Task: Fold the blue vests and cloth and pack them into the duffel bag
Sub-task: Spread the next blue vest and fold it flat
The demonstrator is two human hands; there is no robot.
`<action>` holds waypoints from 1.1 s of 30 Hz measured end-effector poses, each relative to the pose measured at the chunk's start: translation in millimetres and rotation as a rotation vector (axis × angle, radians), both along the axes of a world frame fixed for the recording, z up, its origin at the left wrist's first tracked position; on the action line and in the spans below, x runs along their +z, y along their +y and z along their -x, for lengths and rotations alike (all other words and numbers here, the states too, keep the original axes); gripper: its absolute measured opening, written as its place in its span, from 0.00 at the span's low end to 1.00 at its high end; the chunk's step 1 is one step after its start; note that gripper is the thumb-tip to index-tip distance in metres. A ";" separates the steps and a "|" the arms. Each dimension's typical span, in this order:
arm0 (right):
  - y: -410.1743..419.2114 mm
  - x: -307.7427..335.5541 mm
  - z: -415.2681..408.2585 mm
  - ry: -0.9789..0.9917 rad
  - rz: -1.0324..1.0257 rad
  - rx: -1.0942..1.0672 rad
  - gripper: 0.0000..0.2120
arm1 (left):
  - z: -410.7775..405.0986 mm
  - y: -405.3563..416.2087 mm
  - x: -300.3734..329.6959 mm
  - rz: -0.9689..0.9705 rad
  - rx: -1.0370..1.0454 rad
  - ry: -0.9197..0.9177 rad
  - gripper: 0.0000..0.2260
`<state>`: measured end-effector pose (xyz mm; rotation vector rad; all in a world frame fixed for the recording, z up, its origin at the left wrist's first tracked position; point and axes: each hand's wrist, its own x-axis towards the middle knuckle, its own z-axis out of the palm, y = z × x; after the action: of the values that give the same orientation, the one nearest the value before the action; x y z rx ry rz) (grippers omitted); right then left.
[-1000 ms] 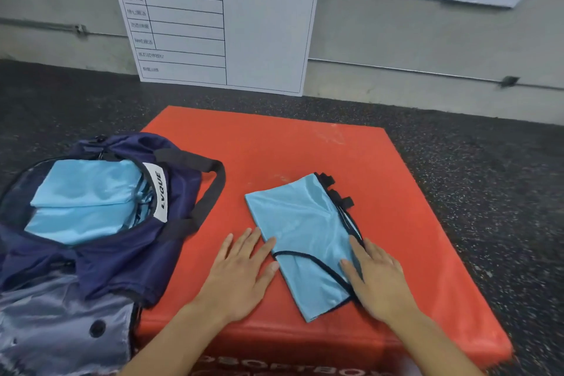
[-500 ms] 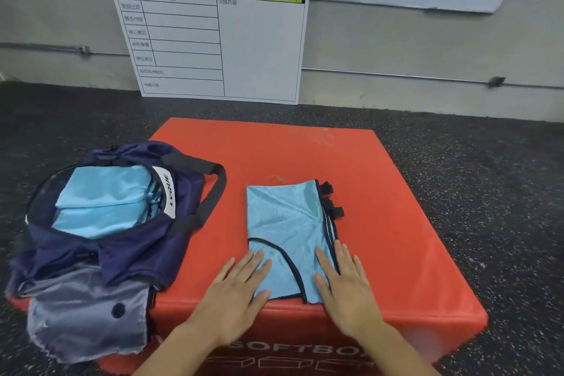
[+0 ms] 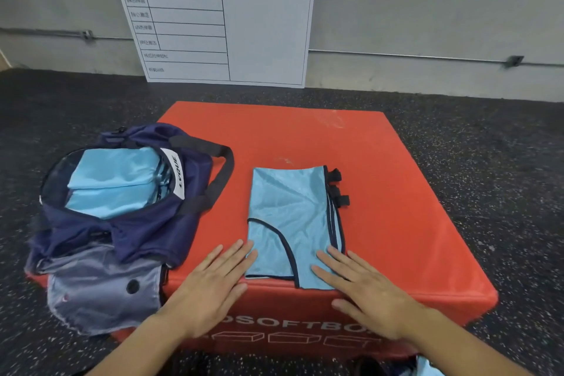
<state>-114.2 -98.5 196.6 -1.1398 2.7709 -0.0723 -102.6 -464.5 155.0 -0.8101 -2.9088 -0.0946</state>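
folded blue vest (image 3: 291, 223) lies flat on the red soft box (image 3: 381, 180), near edge hanging just over the front lip. left hand (image 3: 213, 287) flat, fingers straight, tips touching the vest's left edge; right hand (image 3: 363, 287) flat, pressing its near right corner. nothing pinched. duffel bag (image 3: 128, 223) sits open just left with blue cloth inside. risk: slick fabric, flat palms only, so the fold likely springs open or slides off the lip on lifting.
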 end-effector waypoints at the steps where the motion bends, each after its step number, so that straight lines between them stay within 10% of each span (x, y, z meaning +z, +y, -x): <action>1: 5.4 -2.2 -1.1 -0.005 0.001 -0.001 0.28 | -2.2 -1.3 -0.9 0.003 -0.005 0.002 0.27; 11: 7.2 -26.0 18.7 0.068 0.532 -0.131 0.17 | 4.7 0.9 -2.5 -0.090 -0.044 -0.028 0.22; 22: -7.2 -23.5 29.7 0.200 0.515 -0.097 0.07 | 29.4 5.2 8.6 -0.376 -0.038 -0.023 0.17; 33: -5.9 35.0 53.7 -0.420 0.340 -0.214 0.08 | 39.4 12.8 65.2 -0.695 0.055 -0.611 0.09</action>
<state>-167.9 -104.4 231.7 -0.7668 2.5361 -0.7399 -142.0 -451.6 220.1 -0.6369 -3.0189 -1.4752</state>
